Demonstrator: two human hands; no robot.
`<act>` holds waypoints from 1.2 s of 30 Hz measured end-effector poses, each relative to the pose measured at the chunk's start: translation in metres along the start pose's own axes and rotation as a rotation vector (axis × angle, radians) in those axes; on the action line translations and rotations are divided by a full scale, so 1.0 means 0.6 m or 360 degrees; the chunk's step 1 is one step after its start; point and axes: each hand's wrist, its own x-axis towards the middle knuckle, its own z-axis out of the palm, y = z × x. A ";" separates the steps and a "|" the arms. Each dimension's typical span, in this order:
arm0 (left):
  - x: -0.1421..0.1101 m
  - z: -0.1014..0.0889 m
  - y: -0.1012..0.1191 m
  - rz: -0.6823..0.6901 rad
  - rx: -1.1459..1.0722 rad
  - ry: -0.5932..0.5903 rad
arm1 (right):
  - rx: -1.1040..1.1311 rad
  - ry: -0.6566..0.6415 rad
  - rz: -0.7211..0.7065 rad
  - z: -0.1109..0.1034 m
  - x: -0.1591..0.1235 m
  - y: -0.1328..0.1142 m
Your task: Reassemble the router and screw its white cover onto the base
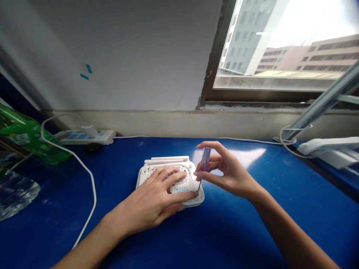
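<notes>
A white router (193, 183) lies with its vented, labelled side up on the blue table, its folded antennas (168, 160) along the far edge. My left hand (161, 190) rests flat across it with the fingers spread, the index fingertip near the right front corner. In my right hand (223, 170) is a screwdriver (206, 158) with a clear purple handle, held upright and slightly tilted. Its thin shaft points down at the router's right front corner, beside my left index fingertip. The exact contact of the tip is too small to make out.
A white power strip (108, 137) with a plugged-in charger stands by the wall, a black round object (93, 148) before it. A white cable (91, 179) curves down the left side. A green bottle (28, 134) and a clear bottle (19, 194) lie left. A metal pole (316, 108) slants at right.
</notes>
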 end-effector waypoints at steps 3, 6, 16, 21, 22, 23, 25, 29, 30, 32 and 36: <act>0.001 -0.001 -0.001 -0.0001 -0.0008 -0.0013 | 0.0043 0.0064 -0.0047 -0.001 0.001 0.001; 0.002 -0.002 -0.003 0.0011 -0.0024 -0.0002 | 0.0058 0.0108 -0.0120 -0.001 0.001 0.002; -0.007 0.007 -0.016 -0.0173 -0.0256 0.0146 | -0.0292 0.0062 -0.0304 0.011 -0.010 -0.003; -0.008 0.008 -0.019 -0.0181 -0.0250 0.0165 | -0.0623 0.0014 -0.0424 0.018 -0.021 -0.024; -0.008 0.008 -0.019 -0.0182 -0.0248 0.0161 | -0.0645 0.0007 -0.0435 0.019 -0.022 -0.027; -0.007 0.008 -0.019 -0.0183 -0.0246 0.0155 | -0.0673 0.0004 -0.0442 0.019 -0.023 -0.029; -0.007 0.008 -0.020 -0.0181 -0.0239 0.0146 | -0.0735 -0.0010 -0.0434 0.021 -0.022 -0.028; -0.008 0.009 -0.021 -0.0158 -0.0233 0.0151 | -0.0802 -0.0082 -0.0362 0.026 -0.019 -0.018; -0.008 0.009 -0.022 -0.0150 -0.0236 0.0159 | -0.0805 -0.0076 -0.0362 0.028 -0.019 -0.015; -0.007 0.009 -0.022 -0.0140 -0.0244 0.0169 | -0.0820 -0.0047 -0.0376 0.032 -0.019 -0.011; -0.007 0.008 -0.021 -0.0145 -0.0256 0.0157 | -0.0879 -0.0025 -0.0386 0.036 -0.020 -0.008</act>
